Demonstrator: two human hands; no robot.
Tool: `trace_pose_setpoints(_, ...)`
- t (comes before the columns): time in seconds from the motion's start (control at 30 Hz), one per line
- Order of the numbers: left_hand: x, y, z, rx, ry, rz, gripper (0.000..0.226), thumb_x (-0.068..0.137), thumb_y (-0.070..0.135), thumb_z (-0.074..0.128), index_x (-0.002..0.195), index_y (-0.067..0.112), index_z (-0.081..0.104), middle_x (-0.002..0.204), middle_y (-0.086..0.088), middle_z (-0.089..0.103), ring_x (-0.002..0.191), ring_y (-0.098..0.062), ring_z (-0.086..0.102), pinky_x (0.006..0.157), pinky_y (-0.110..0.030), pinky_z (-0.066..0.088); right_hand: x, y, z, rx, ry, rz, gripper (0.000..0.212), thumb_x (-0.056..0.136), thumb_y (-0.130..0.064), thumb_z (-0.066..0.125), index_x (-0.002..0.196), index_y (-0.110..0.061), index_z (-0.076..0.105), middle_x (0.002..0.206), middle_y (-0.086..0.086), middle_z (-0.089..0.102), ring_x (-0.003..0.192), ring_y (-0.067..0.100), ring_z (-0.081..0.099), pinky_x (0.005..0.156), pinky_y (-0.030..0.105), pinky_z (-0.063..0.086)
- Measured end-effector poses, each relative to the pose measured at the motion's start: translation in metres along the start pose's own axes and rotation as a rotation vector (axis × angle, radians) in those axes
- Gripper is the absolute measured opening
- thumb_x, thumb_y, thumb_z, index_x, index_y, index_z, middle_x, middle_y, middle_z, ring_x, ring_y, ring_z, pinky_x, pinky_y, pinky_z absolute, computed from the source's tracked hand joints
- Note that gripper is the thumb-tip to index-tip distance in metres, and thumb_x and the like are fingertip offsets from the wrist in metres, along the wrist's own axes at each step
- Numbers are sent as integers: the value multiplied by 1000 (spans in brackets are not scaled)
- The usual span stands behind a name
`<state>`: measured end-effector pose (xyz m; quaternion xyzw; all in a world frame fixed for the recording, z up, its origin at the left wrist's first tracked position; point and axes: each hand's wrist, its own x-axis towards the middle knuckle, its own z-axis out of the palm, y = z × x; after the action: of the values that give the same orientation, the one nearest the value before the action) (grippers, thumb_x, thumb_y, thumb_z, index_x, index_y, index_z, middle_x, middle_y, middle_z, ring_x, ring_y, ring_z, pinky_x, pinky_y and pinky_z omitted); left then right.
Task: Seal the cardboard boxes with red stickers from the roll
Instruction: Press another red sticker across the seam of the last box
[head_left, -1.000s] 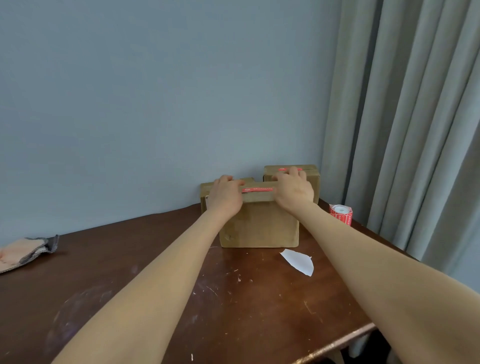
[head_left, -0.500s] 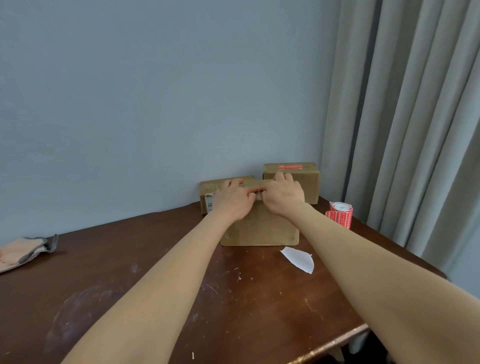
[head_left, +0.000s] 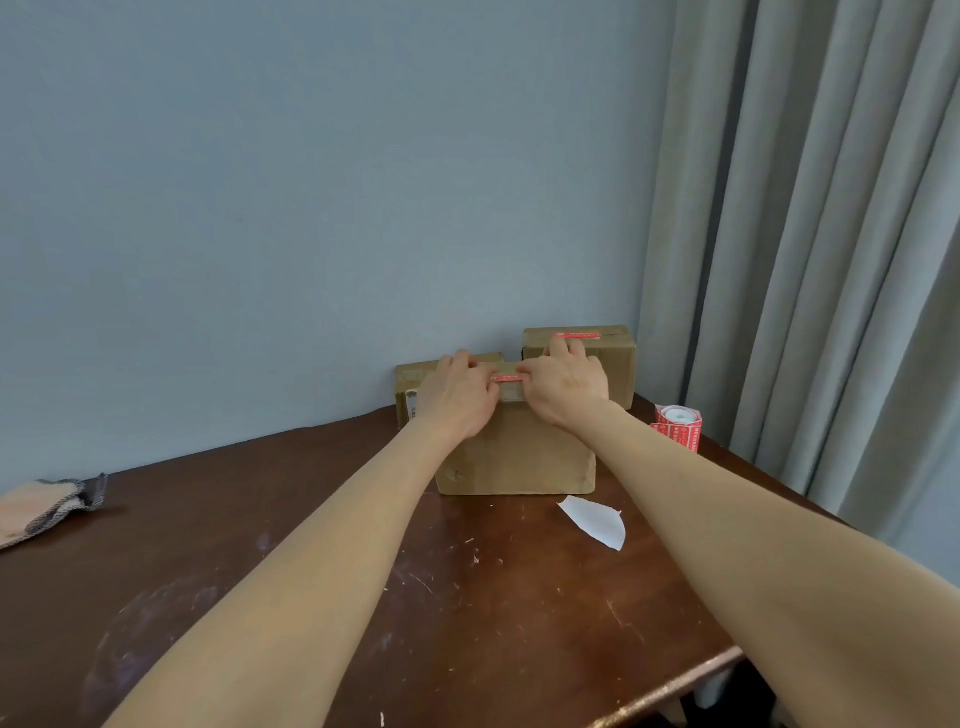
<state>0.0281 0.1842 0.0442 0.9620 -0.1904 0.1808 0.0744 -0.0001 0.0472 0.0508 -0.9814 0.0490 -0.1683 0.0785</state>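
A brown cardboard box (head_left: 524, 457) stands near the back of the dark wooden table (head_left: 467, 597). A red sticker (head_left: 506, 378) lies across its top edge. My left hand (head_left: 457, 397) and my right hand (head_left: 563, 387) rest on the box top, fingers pressing down on either end of the sticker. Behind it to the right sits a second box (head_left: 608, 358) with a red sticker (head_left: 576, 335) on top. A third box (head_left: 410, 387) peeks out behind my left hand. The roll of red stickers (head_left: 678, 426) stands right of the boxes.
A white scrap of backing paper (head_left: 595, 519) lies in front of the box. A folded cloth (head_left: 47, 504) sits at the table's left edge. A grey curtain (head_left: 810, 234) hangs at the right, a blue wall behind. The table's front right edge (head_left: 670, 691) is close.
My hands came together over the sticker half a second ago and have now spread slightly apart, so the middle of the red sticker shows again between them.
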Motion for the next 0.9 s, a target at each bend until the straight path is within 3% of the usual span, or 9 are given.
trace_pose_setpoints(0.07, 2, 3, -1, 37, -51, 37, 42, 101, 39, 26, 136, 36, 48, 140, -5, 42, 129, -25, 35, 100, -41, 38, 0, -3, 5, 0, -53, -11, 41, 99, -36, 32, 134, -30, 54, 140, 9, 38, 133, 30, 28, 106, 42, 28)
trace_pose_setpoints(0.17, 2, 1, 0, 67, -90, 20, 44, 100, 40, 24, 137, 36, 47, 143, -7, 40, 131, -26, 33, 105, -42, 33, 1, -1, 8, -33, -78, 19, 45, 99, -38, 30, 136, -27, 52, 146, 10, 35, 138, 32, 23, 111, 45, 25)
trace_pose_setpoints(0.37, 2, -3, 0, 45, -34, -17, 47, 100, 38, 29, 131, 18, 57, 134, -9, 47, 123, -25, 41, 98, -36, 38, -1, 10, -1, -67, -65, 59, 43, 99, -36, 34, 130, -20, 59, 151, 12, 31, 142, 34, 19, 111, 45, 25)
trace_pose_setpoints(0.57, -8, 1, -2, 40, -69, 81, 42, 101, 40, 25, 137, 40, 46, 141, -4, 43, 130, -24, 36, 104, -41, 35, -10, 7, 1, 6, -92, -32, 45, 100, -38, 28, 138, -30, 50, 147, 9, 35, 140, 30, 21, 110, 44, 26)
trace_pose_setpoints(0.73, -10, -8, -4, 66, -22, -5, 44, 99, 42, 29, 130, 29, 58, 132, -5, 51, 122, -24, 43, 99, -38, 37, -10, 17, -4, -46, -51, 42, 44, 98, -36, 33, 132, -24, 58, 146, 10, 37, 138, 31, 25, 109, 44, 29)
trace_pose_setpoints(0.9, -10, -1, -3, 68, -4, 12, 44, 99, 40, 29, 128, 28, 60, 129, -4, 51, 120, -23, 44, 97, -38, 36, -11, 8, -2, -8, -57, 17, 43, 98, -33, 33, 132, -22, 58, 140, 9, 42, 130, 31, 33, 103, 42, 32)
